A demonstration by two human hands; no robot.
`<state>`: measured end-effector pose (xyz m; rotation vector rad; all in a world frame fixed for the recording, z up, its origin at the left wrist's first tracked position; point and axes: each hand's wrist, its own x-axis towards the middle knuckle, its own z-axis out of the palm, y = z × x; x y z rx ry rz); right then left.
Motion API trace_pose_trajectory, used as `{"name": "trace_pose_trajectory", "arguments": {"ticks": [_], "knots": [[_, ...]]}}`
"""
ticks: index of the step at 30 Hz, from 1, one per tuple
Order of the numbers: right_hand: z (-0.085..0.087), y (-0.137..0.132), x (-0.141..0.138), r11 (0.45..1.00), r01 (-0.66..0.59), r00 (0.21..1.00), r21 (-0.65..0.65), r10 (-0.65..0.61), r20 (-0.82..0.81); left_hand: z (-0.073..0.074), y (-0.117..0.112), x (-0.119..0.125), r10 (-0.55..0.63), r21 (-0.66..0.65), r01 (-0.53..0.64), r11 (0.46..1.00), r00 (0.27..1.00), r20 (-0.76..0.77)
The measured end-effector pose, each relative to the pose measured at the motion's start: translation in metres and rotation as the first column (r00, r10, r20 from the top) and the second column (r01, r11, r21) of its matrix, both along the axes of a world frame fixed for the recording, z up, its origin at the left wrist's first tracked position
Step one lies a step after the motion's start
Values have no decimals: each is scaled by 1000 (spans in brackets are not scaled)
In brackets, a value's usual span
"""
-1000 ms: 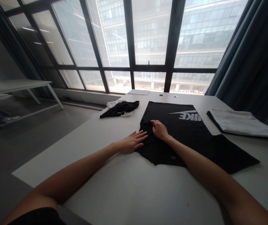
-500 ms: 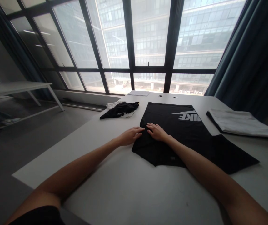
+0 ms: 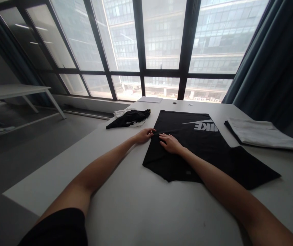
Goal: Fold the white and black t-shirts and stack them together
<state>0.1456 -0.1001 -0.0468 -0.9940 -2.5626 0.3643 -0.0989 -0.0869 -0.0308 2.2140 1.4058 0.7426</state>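
A black T-shirt (image 3: 203, 150) lies spread on the white table, its collar end toward me and its white NIKE print upside down from here. At its left edge, my left hand (image 3: 144, 135) has its fingers curled together on the fabric, pinching the border, with a small crease beside the fingertips. My right hand (image 3: 171, 143) rests flat on the shirt just right of that spot, palm down and fingers stretched out. The right forearm crosses above the shirt and hides part of its near side.
A crumpled black and white garment (image 3: 129, 118) lies on the white table (image 3: 141, 205) to the left. Folded grey-white cloth (image 3: 261, 133) sits at the right, with something dark beneath it. Papers (image 3: 150, 99) lie at the far edge. Another table (image 3: 15, 89) stands at the left.
My left hand has moved away from me along the shirt's left edge, and its fingers have closed on the border. The right hand stays flat in place. The view has shifted slightly.
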Motion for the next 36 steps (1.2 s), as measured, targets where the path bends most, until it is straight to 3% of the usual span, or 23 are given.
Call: {"name": "trace_pose_trajectory", "arguments": {"ticks": [7,10,12,14,17,20,26,29,32,36], "knots": [[-1,0,1,1000,-4,1000,-9,4,8,2,1,8,193,54,-187,981,965,-178],[-1,1,0,1000,-2,1000,-3,2,9,6,-8,18,266,178,-238,955,952,-153],[-2,2,0,1000,0,1000,0,0,6,6,-17,30,264,286,-225,931,959,-103],[-2,2,0,1000,0,1000,3,0,4,2,-27,43,187,318,-139,938,974,-127],[-2,2,-1,1000,-11,1000,4,11,10,-8,-40,59,96,210,-33,977,950,-296],[-2,3,0,1000,-12,1000,4,11,21,-16,-46,62,94,63,-73,995,898,-430],[-1,6,5,992,123,991,-6,-123,61,-14,-49,55,100,-4,-118,993,856,-507],[2,8,11,964,266,964,-4,-266,0,-9,-50,56,109,-3,-128,992,856,-505],[4,11,17,917,399,910,3,-396,-121,-2,-52,61,156,79,-135,988,865,-477],[4,13,19,901,431,887,35,-416,-201,1,-56,73,145,187,-66,980,884,-445]]}}
